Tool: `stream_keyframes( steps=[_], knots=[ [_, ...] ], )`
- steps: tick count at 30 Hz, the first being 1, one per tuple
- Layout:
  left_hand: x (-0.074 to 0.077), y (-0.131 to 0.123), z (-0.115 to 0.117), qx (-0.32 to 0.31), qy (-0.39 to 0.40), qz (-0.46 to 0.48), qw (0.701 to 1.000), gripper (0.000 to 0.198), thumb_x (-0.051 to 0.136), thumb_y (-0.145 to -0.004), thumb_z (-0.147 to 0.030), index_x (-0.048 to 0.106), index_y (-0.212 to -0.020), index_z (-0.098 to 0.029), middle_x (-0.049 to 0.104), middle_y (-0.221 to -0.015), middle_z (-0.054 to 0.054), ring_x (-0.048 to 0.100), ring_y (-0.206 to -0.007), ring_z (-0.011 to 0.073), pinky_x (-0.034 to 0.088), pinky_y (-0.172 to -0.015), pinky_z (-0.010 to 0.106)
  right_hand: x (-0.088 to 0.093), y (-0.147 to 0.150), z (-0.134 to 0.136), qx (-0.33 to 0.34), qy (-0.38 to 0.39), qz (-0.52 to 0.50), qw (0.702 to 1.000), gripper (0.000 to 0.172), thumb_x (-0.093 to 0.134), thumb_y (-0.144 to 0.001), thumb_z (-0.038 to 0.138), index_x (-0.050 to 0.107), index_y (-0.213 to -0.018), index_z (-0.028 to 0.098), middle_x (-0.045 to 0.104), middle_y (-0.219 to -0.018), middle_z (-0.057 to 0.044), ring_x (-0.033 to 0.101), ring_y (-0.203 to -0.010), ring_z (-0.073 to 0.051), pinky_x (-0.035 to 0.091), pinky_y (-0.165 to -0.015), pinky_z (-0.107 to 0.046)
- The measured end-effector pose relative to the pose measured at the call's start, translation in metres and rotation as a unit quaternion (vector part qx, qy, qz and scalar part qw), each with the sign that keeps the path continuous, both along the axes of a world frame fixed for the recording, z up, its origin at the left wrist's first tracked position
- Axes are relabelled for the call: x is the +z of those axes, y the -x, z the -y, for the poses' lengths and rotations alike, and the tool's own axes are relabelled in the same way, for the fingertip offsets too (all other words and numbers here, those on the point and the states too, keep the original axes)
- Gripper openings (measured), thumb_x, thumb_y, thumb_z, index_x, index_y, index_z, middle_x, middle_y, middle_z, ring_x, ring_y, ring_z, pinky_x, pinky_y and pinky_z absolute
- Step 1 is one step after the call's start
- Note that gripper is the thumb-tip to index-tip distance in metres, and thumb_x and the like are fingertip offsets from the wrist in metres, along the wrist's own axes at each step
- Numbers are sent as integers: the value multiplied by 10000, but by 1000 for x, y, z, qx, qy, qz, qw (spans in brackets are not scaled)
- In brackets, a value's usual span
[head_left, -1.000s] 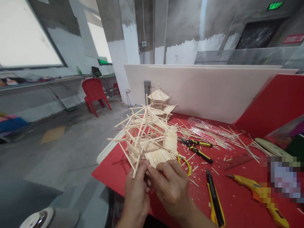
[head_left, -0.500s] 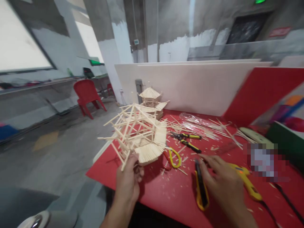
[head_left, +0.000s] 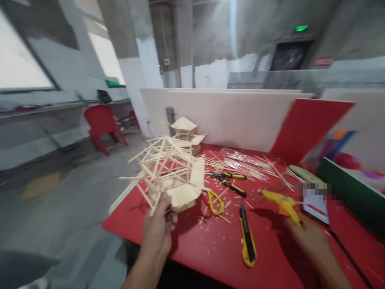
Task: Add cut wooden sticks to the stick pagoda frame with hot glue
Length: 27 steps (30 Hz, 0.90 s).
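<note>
My left hand (head_left: 160,224) is closed on the near lower edge of a pavilion model (head_left: 168,168) built from thin wooden sticks. Its roof is an open frame of sticks, while the lower skirt is covered with sticks laid side by side. At the right, my right hand (head_left: 306,233) grips the handle of a yellow hot glue gun (head_left: 281,200), raised over the red table with its nozzle pointing left. Between the hands lies a yellow and black utility knife (head_left: 248,241). Scissors with red and yellow handles (head_left: 215,202) rest beside the model.
Yellow and black pliers (head_left: 233,182) lie behind the scissors, near loose sticks and a clear plastic bag (head_left: 240,158). A finished-looking stick pavilion (head_left: 184,128) stands at the back. Offcuts litter the red table (head_left: 210,245). A phone-like device (head_left: 315,206), partly blurred, sits right.
My right hand has moved right from beside the utility knife and lifted the glue gun off the table. My left hand keeps its hold on the model. The camera view has shifted slightly.
</note>
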<state>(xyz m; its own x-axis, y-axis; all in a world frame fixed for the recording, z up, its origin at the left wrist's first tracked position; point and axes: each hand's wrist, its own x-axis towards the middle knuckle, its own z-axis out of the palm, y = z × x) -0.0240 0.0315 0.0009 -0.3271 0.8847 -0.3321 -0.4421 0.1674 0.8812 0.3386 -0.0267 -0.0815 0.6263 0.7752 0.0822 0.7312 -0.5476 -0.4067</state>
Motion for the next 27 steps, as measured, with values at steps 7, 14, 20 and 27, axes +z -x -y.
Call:
stream_keyframes(
  steps=[7,14,20,27],
  knots=[
    [-5,1,4,-2,-9,-9,1000,289,759,-663,-384,572,-663,-164,582,-494,-34,468,-339,64,267,-303,149,61,109,-42,287,-163,-193,924,515,493,-855,557,564,-1230,212,716,-924,-57,676,-765,-213,526,-671,-308],
    [-7,5,5,-23,14,10,1000,324,743,-686,-428,548,-708,-171,594,-527,-42,484,-326,62,270,-299,147,102,180,-51,349,-280,66,892,477,486,-888,507,556,-1208,161,669,-1099,-168,649,-914,-282,492,-669,-362],
    [-8,7,7,-47,6,30,998,347,755,-683,-433,553,-795,-175,613,-564,-40,543,-359,88,292,-303,147,92,197,-54,303,-303,230,874,550,465,-905,642,581,-1058,127,675,-803,-95,608,-602,-202,346,-516,-289],
    [-9,9,7,-45,6,30,998,320,778,-674,-372,575,-813,-167,574,-502,-53,510,-379,81,292,-320,144,97,209,-59,289,-304,287,861,337,570,-883,472,595,-1046,177,690,-835,-37,630,-691,-183,285,-532,-282]
  ],
)
